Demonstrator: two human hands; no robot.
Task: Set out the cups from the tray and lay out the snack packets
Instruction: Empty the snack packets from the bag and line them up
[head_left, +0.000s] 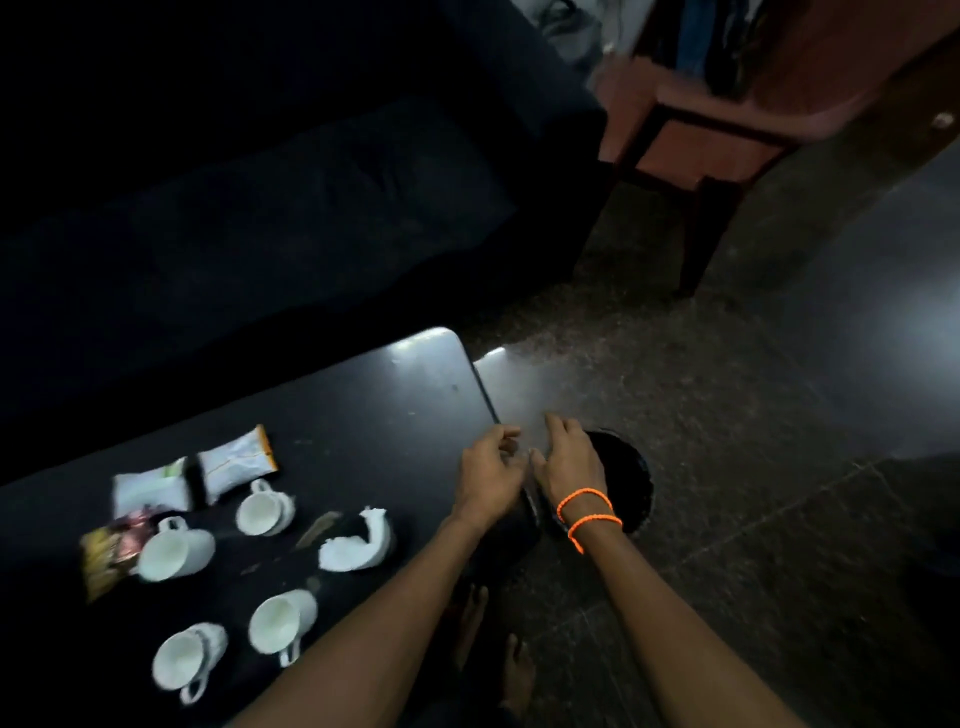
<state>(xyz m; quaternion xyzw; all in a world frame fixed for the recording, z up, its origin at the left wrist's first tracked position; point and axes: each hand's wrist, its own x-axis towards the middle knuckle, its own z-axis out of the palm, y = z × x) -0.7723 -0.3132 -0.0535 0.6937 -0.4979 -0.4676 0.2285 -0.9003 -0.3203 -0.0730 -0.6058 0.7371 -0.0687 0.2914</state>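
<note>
Several white cups lie on the dark table: one at the left, one behind it, two near the front edge, and a blurred one on its side. Three snack packets lie at the back left: a white one with an orange end, another white one and a yellow-brown one. A grey flat tray, blurred, sticks out past the table's right edge. My left hand and my right hand grip its near end.
A dark sofa runs behind the table. A reddish wooden chair stands at the back right on the speckled floor. A round black object sits on the floor under my right wrist. Bare feet show below the table's corner.
</note>
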